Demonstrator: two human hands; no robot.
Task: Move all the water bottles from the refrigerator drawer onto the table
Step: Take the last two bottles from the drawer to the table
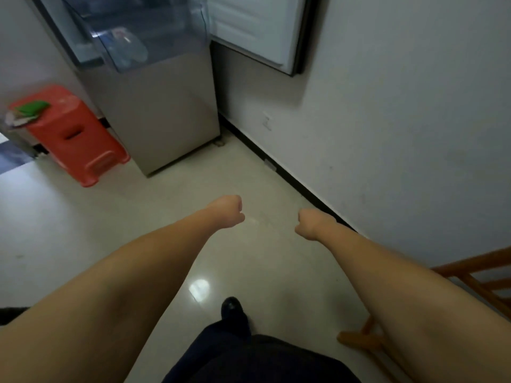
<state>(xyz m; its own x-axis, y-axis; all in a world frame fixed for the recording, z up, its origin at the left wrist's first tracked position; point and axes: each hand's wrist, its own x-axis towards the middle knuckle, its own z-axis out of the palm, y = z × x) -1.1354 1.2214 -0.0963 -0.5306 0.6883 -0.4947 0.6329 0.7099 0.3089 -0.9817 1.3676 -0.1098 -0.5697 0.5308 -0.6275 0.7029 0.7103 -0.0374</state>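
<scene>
The head view looks down a pale tiled floor toward a refrigerator (154, 106) standing in the corner, its door (262, 31) swung open against the right-hand wall. A clear plastic drawer (149, 34) is pulled out from the cabinet and juts toward the person, which leaves its contents reachable from above. Through its tinted front wall pale, rounded shapes show that are likely the water bottles (125, 49), lying low in the drawer; none of them is in a hand.

Both arms stretch forward over the floor, well short of the fridge. The left hand (228, 212) and the right hand (311, 223) are each balled up with fingers curled in, and neither holds anything. They hang near each other but apart, probably just carried ahead of the body while the person walks up; a dark shoe (232, 308) is planted in front, which fits a step toward the fridge.

Beside the fridge on the left sits a red plastic stool (74, 134) with a green cloth-like item (33, 107) on top. A wooden chair frame (470, 286) cuts in at the lower right.

The table is nowhere in the frame. How many bottles lie in the drawer cannot be counted: the plastic is dark, reflective and blurred. The upper part of the fridge is cut off by the frame edge, and the fingertips are tucked out of sight under the knuckles.
</scene>
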